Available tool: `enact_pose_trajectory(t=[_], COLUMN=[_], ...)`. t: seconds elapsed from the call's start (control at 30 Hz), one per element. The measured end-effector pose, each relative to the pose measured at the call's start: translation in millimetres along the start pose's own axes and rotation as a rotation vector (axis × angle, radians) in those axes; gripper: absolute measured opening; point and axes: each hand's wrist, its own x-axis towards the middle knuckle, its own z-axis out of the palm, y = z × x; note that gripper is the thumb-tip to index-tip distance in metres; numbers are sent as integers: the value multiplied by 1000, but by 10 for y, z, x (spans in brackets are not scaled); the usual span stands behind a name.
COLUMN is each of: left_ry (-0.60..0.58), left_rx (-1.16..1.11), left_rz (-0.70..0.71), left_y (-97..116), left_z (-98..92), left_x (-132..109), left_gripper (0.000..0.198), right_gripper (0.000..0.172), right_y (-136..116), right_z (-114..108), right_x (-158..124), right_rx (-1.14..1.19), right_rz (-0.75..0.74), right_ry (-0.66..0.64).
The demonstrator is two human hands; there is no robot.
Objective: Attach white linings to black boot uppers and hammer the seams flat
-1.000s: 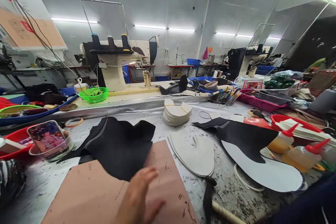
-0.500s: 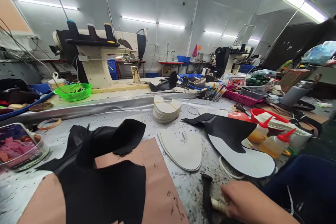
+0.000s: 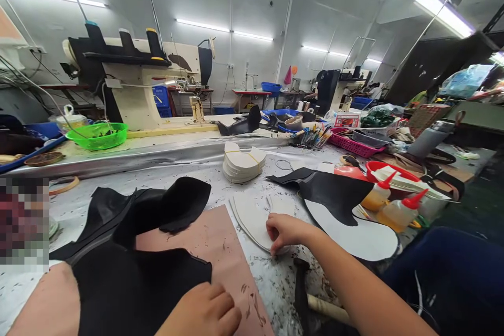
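My left hand (image 3: 207,312) rests with curled fingers on the edge of a black fabric piece (image 3: 134,283) that lies on a brown board (image 3: 220,252). My right hand (image 3: 285,231) reaches forward and its fingers close in a pinch on the near edge of a small pile of white insole-shaped cutouts (image 3: 248,215). A hammer with a black head and pale handle (image 3: 311,302) lies on the table under my right forearm. Another black piece (image 3: 173,205) curls up behind the board.
A banded stack of white cutouts (image 3: 243,164) sits mid-table. A large black and white pattern piece (image 3: 346,215) and two glue bottles with red caps (image 3: 394,205) lie to the right. A sewing machine (image 3: 137,79), a green bowl (image 3: 97,135) and a pink tray (image 3: 350,144) stand behind.
My right hand left the hammer handle and moved forward onto the white cutouts. My left hand came into view on the black fabric. The camera view shifted slightly to the right.
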Motion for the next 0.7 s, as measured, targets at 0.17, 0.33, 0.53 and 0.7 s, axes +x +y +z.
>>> enact_pose_trajectory(t=[0.17,0.33,0.53,0.7], left_ry=[-366,-398,-418,-374], left_rx=[-64,-81,-305,-445], left_rz=[-116,-201,-333,-388], left_y=[-9,-52,-168,-247], left_z=[136,409,447,430], left_x=[619,952,955,943], left_gripper=[30,81,92,83], right_gripper=[11,19,21,37], right_y=[34,-17,170,223], right_z=[-18,70,-247,-928], right_x=[28,131,203,-201], right_rx=[40,6,36,-16], right_rz=[68,140,372,588], right_ry=[-6,186,592,1119])
